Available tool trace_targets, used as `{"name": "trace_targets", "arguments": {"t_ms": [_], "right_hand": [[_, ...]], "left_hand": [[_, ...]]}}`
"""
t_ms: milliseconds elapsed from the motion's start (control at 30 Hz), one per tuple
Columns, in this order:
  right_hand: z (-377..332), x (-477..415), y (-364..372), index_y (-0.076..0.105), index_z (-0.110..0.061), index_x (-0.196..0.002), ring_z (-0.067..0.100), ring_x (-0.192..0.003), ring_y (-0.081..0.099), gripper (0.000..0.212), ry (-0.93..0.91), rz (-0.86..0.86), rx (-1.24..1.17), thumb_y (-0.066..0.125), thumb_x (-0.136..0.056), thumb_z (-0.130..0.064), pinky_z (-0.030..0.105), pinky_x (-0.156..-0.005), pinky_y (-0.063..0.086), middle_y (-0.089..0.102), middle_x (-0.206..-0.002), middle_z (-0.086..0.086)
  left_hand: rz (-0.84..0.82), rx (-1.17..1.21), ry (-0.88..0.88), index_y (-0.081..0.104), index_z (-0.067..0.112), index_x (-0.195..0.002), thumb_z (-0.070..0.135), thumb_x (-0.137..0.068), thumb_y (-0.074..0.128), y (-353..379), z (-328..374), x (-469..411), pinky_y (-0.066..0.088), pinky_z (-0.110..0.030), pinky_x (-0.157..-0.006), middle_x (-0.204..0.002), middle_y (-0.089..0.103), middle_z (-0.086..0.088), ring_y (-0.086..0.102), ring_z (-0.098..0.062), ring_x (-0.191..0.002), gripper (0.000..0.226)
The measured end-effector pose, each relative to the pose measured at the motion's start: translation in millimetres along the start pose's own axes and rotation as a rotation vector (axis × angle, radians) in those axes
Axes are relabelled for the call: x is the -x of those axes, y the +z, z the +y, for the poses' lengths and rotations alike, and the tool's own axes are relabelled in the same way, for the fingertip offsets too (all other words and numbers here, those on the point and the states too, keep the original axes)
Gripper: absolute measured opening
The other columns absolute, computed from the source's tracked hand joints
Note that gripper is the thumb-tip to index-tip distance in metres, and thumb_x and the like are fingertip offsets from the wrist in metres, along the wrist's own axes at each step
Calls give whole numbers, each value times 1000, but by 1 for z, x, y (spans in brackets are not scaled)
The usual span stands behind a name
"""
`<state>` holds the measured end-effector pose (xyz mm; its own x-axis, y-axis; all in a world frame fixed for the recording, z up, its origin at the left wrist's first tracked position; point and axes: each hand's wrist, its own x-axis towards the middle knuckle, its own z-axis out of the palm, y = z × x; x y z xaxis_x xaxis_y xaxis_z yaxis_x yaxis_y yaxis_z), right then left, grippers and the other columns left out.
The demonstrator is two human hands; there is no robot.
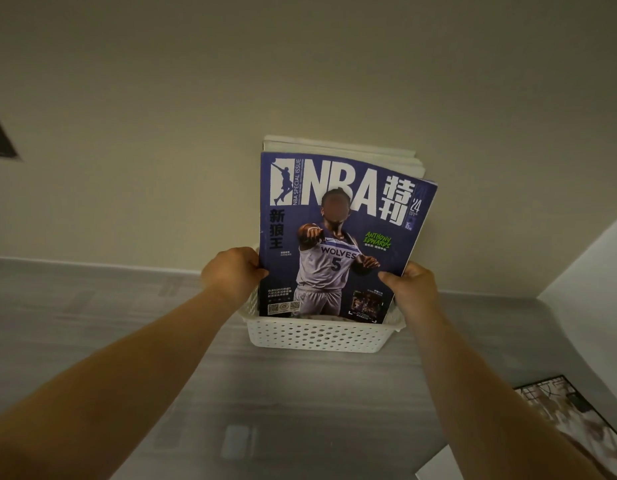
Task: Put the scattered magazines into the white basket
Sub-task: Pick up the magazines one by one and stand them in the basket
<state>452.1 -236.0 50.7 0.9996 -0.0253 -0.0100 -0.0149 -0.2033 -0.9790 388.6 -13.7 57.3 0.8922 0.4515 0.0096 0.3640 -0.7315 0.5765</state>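
Observation:
A blue NBA magazine [341, 233] stands upright, its lower edge down inside the white perforated basket [321, 336] on the grey floor by the wall. My left hand [231, 273] grips the magazine's left edge and my right hand [409, 284] grips its right edge. Behind it, several more magazines [338, 150] stand in the basket, only their pale top edges showing.
A beige wall [300, 81] rises directly behind the basket. A white wall or cabinet side [598, 258] closes the right. Another magazine or printed sheet [573, 417] lies on the floor at the lower right, beside a white sheet [438, 469].

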Motion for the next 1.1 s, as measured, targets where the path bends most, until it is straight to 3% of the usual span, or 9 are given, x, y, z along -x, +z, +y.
{"name": "trace_targets", "arguments": {"t_ms": [267,367,433,500,633,800,967,1100], "right_hand": [[3,-12,8,58,2,-105,16,-79,53,25,-57,69,99,57,-80,2,3,-45,40,64,-105,16],[2,-16,11,51,-4,-112,19,-90,54,32,-133,115,176,55,-81,1,11,-57,39,61,-115,16],[4,-16,13,45,-6,-118,24,-103,55,40,-195,163,213,55,-80,2,23,-74,48,55,-122,15],[6,-16,16,42,-8,-123,25,-111,51,47,-232,183,245,58,-79,1,32,-88,47,47,-126,15],[10,-21,18,40,-8,-127,30,-117,45,51,-240,181,412,61,-80,-9,39,-98,41,46,-127,18],[10,-28,14,33,-10,-132,34,-120,39,53,-198,139,640,55,-85,-20,43,-99,36,45,-131,18],[9,-12,6,25,-11,-137,36,-124,35,60,-141,88,668,54,-85,-18,44,-103,32,40,-137,18],[12,27,-9,28,-9,-136,32,-129,32,56,-75,98,690,51,-86,-16,40,-105,30,37,-141,16]], "left_hand": [[55,-37,5,63,10,-92,21,-83,55,15,-9,-11,42,-33,-72,-101,67,-15,58,-35,-93,16],[136,87,-17,53,9,-100,18,-79,61,19,-12,-12,39,-32,-68,-105,63,-14,54,-29,-85,24],[167,216,-4,42,10,-115,16,-75,67,20,-13,-13,43,-38,-75,-118,55,-13,55,-29,-93,47],[130,281,47,33,14,-129,14,-76,66,21,-14,-16,44,-42,-86,-129,50,-11,54,-31,-106,63],[80,161,107,37,17,-129,16,-83,55,24,-12,-19,44,-37,-82,-124,58,-11,55,-34,-108,49],[91,121,78,44,14,-122,18,-86,51,26,-10,-18,38,-31,-72,-118,61,-13,57,-34,-102,37],[83,119,19,41,13,-128,19,-87,50,19,-17,-3,43,-38,-89,-126,56,-14,52,-32,-112,43],[87,117,58,52,14,-120,19,-86,51,11,-33,35,43,-37,-88,-126,55,-14,54,-31,-110,34]]}}
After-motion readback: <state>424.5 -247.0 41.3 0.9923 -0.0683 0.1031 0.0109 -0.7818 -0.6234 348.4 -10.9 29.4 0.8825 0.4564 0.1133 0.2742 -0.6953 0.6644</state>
